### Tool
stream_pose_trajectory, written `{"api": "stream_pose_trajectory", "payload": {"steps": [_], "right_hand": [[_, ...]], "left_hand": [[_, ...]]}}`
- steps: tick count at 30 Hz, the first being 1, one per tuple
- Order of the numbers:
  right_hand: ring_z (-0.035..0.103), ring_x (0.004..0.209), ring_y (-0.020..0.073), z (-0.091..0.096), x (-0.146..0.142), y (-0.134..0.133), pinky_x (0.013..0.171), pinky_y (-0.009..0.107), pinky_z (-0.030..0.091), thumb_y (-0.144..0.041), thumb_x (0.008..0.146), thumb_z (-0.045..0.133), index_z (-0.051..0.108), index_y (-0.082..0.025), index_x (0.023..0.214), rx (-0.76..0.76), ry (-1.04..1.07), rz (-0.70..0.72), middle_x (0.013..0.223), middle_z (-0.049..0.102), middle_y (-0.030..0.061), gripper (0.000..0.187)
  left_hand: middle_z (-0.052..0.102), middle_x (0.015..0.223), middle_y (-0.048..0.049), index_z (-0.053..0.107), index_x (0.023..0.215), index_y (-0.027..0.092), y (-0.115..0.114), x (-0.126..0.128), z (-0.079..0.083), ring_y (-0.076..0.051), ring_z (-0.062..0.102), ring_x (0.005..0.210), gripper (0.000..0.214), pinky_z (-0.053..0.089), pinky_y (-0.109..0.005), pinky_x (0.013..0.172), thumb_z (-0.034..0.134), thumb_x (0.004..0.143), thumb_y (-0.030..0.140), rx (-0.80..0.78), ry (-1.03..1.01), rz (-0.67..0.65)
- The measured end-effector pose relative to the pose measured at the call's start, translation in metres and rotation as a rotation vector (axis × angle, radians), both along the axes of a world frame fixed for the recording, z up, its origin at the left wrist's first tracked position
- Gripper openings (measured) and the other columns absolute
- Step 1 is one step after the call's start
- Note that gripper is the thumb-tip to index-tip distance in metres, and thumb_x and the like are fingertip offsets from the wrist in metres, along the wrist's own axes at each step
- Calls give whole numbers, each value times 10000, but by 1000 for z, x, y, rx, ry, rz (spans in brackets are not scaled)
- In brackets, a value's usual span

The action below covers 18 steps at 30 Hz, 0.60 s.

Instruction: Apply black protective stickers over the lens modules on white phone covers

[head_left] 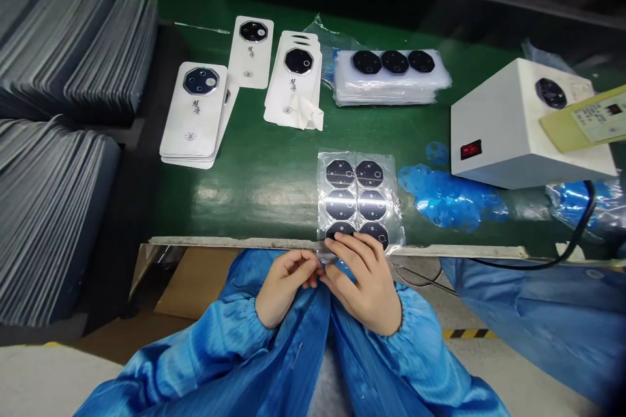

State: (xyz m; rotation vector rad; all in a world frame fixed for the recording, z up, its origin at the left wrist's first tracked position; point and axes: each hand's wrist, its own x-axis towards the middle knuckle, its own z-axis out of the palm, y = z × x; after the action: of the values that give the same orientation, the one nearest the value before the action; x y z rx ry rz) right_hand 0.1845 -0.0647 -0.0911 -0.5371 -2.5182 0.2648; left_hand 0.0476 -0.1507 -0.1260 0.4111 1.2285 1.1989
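Hands: our left hand (286, 287) and right hand (364, 277) together at the bench edge; can't tell if clamped.
Right fingers (349, 246): on the sheet's near edge.
Sheet: clear film sheet (360, 199) of black octagonal lens covers, just ahead of our hands on the green bench (264, 189).
Ahead right: white box with red switch (513, 127).

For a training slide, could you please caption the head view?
Left hand and right hand hold a clear sheet of black octagonal lenses.

The green workbench (264, 189) carried white lens cards (195, 111) at eleven o'clock, a wrapped lens stack (391, 77) at one, a white switch box (523, 130) at three, and a clear lens sheet (359, 195) at six.
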Motion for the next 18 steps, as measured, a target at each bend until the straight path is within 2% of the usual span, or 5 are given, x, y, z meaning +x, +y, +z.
{"api": "stream_pose_trajectory", "payload": {"steps": [5, 11, 18], "right_hand": [[585, 1070, 235, -2, 2, -2, 904, 450, 470, -114, 761, 665, 575, -150, 743, -35, -17, 3, 1065, 678, 92, 99], [581, 1067, 227, -4, 2, -2, 898, 448, 471, -107, 795, 625, 573, -145, 755, -52, -26, 17, 1066, 678, 89, 75], [580, 1064, 230, -1, 3, -2, 897, 451, 465, -83, 793, 602, 568, -136, 772, -79, -33, 30, 1052, 679, 99, 67]], "left_hand": [[569, 686, 29, 577, 788, 123, 2, 2, 5, -85, 534, 560, 187, 468, -233, 535, 571, 870, 291, 5, -45, 36], [573, 693, 28, 575, 768, 122, 2, 3, 2, -89, 545, 581, 171, 480, -242, 558, 583, 863, 264, -1, -63, 52], [563, 688, 28, 574, 783, 124, 2, 4, 4, -92, 546, 584, 190, 479, -244, 554, 563, 875, 289, -45, -72, 84]]}}
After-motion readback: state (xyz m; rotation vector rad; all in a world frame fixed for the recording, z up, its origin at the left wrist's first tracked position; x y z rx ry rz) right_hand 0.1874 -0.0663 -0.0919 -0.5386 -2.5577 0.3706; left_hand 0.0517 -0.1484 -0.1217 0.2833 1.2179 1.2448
